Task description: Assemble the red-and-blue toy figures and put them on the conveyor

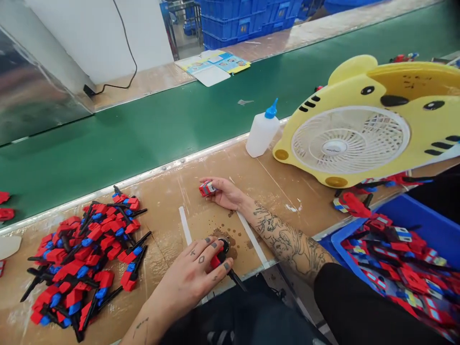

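Observation:
My left hand (192,270) is closed on a red plastic toy part (216,260) low on the bench, close to its front edge. A black rod (237,279) sticks out below that hand, and a round black piece (224,245) shows at its fingertips. Whether these join the red part I cannot tell. My right hand (227,192), farther forward, has its fingers wrapped round a small red, white and grey toy piece (207,188). Wet spots (233,237) mark the brown bench between the two hands.
On the left lies a heap of red, blue and black toy parts (84,254). At right a blue bin (339,239) holds similar parts. A white squeeze bottle (262,136) and a yellow fan (305,139) stand ahead, before the green conveyor belt (143,136).

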A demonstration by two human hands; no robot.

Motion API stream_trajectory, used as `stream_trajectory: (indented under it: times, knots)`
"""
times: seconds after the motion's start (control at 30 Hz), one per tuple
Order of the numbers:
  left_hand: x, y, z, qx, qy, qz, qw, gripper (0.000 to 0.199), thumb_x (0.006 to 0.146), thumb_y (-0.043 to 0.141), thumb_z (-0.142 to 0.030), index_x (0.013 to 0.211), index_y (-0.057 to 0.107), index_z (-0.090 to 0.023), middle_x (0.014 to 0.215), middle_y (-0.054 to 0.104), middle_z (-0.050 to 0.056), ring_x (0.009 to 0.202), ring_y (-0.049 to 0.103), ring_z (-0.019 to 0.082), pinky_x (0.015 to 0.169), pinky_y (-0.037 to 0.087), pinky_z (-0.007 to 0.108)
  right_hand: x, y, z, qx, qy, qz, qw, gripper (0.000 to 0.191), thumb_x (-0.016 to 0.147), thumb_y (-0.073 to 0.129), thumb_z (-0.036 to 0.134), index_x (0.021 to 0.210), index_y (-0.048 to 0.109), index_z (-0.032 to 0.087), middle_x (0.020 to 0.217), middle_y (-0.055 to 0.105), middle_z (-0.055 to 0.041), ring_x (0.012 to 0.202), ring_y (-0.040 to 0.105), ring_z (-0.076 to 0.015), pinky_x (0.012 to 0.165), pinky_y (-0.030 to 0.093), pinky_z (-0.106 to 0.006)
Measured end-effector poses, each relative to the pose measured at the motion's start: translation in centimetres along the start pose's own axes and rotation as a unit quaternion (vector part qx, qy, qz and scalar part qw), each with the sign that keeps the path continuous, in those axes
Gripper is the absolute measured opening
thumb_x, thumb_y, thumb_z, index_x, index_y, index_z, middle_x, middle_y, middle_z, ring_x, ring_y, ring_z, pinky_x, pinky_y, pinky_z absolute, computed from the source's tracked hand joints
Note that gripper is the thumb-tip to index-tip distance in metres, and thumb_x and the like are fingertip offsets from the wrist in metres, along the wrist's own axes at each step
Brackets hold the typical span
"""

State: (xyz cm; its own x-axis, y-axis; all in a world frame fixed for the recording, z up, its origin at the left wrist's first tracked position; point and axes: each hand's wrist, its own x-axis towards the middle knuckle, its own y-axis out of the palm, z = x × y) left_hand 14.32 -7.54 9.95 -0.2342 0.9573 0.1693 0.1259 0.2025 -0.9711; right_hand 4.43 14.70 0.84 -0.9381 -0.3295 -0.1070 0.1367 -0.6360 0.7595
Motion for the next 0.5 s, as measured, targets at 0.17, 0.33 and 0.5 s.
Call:
stream_trajectory:
  times: [0.17, 0.33, 0.5]
  knots:
    - [0.8, 0.3, 0.8, 0.002, 0.015, 0.063, 0.998, 0.039, 0.098, 0.045, -0.013, 0.135, 0.056, -0.022, 0.133, 0.058, 0.015, 0.129, 0.047, 0.029, 0.102, 0.048, 0.047, 0.4, -0.2, 0.1, 0.02, 0.019, 0.019, 0.999, 0.046, 0.074, 0.084, 0.04, 0.112, 0.069, 0.017, 0.098, 0.072, -0.0065, 0.081, 0.065, -0.0154, 0.069, 0.053, -0.024]
    - [1.9, -0.1, 0.5, 0.034, 0.035, 0.085, 0.995, 0.034, 0.097, 0.047, -0.016, 0.128, 0.062, -0.02, 0.129, 0.06, 0.016, 0.121, 0.052, 0.031, 0.098, 0.05, 0.046, 0.2, -0.2, -0.1, 0.024, -0.004, 0.024, 0.999, 0.05, 0.07, 0.088, 0.04, 0.111, 0.07, 0.016, 0.099, 0.072, -0.0063, 0.079, 0.063, -0.0131, 0.061, 0.046, -0.02]
    - [1.7, -0.2, 0.5, -0.022, -0.003, 0.057, 0.998, 0.039, 0.094, 0.047, -0.01, 0.128, 0.061, -0.02, 0.128, 0.061, 0.013, 0.116, 0.054, 0.029, 0.095, 0.053, 0.044, -0.5, 0.6, 0.1, 0.035, 0.002, 0.039, 0.999, 0.054, 0.063, 0.093, 0.036, 0.108, 0.071, 0.016, 0.102, 0.071, -0.0066, 0.09, 0.066, -0.0153, 0.075, 0.052, -0.022]
